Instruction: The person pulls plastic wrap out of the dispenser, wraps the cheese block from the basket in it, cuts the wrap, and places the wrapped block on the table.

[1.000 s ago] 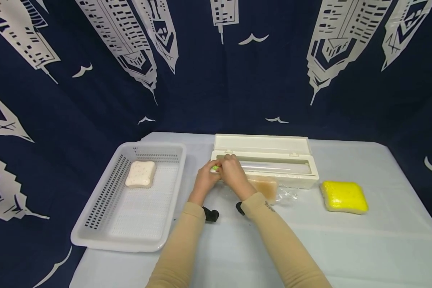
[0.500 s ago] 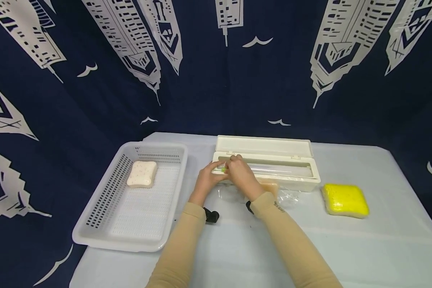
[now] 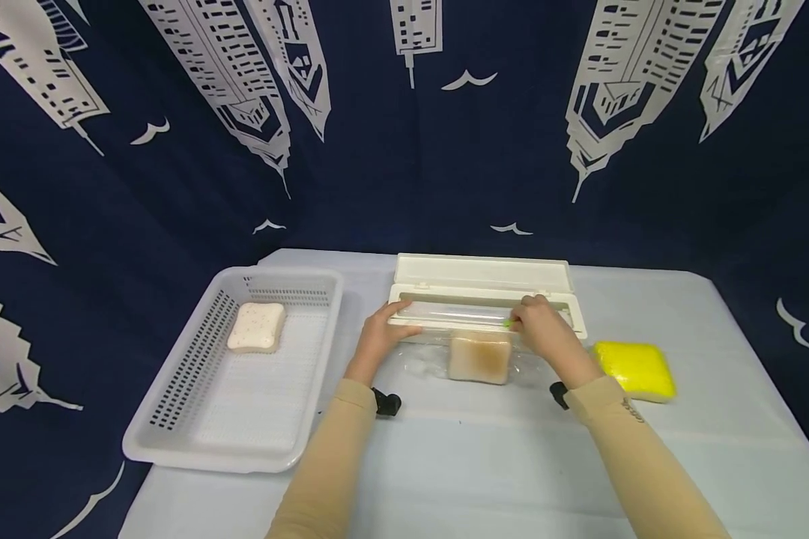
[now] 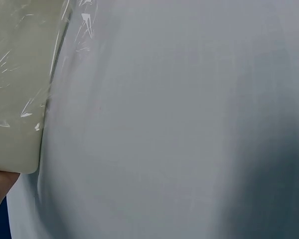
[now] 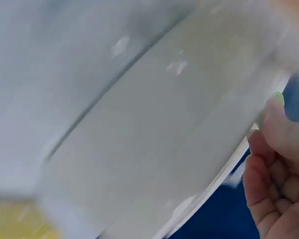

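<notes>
A long white cling film dispenser (image 3: 485, 271) lies across the table with its lid raised and a film roll inside. My left hand (image 3: 376, 335) grips its left end, the forefinger on top and the thumb at the front; part of that hand (image 4: 1, 189) shows at the box corner in the left wrist view. Toward the right end, my right hand (image 3: 544, 328) pinches a small green slide cutter (image 3: 508, 323) on the front edge. Clear film (image 3: 418, 363) hangs forward from the box onto the table. A toast-like slice (image 3: 480, 358) lies at the film, before the box.
To the left stands a white perforated basket (image 3: 310, 404) holding a pale speckled slice (image 3: 257, 328). A shiny yellow block (image 3: 634, 370) sits right of the dispenser, partly behind the right forearm. Dark patterned cloth (image 3: 404, 165) hangs behind the table.
My right hand has slid the green cutter from the left end of the dispenser to near its right end. The left hand stays at the left end. The toast-like slice is now uncovered.
</notes>
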`<action>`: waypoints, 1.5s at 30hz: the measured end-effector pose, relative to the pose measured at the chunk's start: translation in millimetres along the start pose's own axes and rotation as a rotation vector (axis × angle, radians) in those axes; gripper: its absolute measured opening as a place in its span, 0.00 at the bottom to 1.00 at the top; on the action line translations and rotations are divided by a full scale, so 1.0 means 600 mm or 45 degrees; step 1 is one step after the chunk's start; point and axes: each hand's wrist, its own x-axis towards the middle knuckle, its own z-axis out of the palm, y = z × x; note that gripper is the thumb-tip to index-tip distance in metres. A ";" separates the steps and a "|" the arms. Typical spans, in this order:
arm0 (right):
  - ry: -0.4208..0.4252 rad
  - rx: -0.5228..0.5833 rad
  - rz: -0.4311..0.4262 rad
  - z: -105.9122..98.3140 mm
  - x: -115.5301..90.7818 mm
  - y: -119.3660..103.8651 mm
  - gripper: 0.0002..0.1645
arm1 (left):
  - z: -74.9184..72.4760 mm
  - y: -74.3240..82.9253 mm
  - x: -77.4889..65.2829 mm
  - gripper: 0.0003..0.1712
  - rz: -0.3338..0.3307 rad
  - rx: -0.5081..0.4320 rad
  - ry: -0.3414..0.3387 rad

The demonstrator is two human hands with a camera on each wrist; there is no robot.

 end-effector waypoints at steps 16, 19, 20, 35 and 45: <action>0.199 -0.043 0.137 -0.024 -0.096 0.092 0.06 | -0.022 -0.003 -0.010 0.39 -0.048 0.016 -0.023; 0.232 -0.041 0.189 -0.020 -0.100 0.083 0.08 | -0.024 0.001 -0.012 0.40 -0.057 0.019 -0.071; 0.253 -0.052 0.198 -0.018 -0.102 0.079 0.09 | -0.024 0.001 -0.013 0.41 -0.065 0.021 -0.090; 0.375 -0.027 0.004 0.018 -0.091 0.030 0.22 | -0.001 0.028 -0.046 0.16 0.258 0.115 0.046; 0.383 -0.035 0.038 0.026 -0.096 0.034 0.13 | 0.013 0.037 -0.052 0.10 0.389 0.256 0.182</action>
